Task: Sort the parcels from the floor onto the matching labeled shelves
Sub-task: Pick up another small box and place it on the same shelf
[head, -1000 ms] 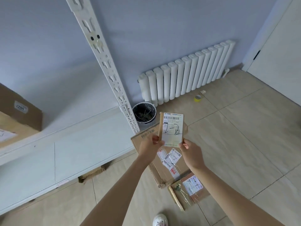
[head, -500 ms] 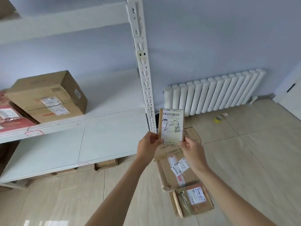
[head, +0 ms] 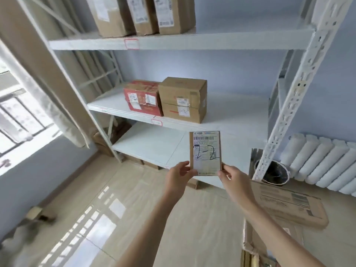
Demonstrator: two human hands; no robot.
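- Beige floor tiles [head: 134, 218] lie below my outstretched forearms.
- My left hand [head: 178, 177] pinches the small parcel [head: 205, 153] at its lower left corner; my right hand [head: 232, 179] pinches the lower right.
- It stands upright before the white shelves [head: 221, 114], label facing me.

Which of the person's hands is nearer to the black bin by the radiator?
The right hand is nearer, just left of the black bin. The left hand grips the small parcel's far corner, further left.

Three boxes [head: 142, 15] stand on the top shelf [head: 231, 42], two boxes [head: 165, 99] on the middle shelf [head: 235, 116], and perhaps two flattened cartons [head: 289, 205] on the floor [head: 154, 218].
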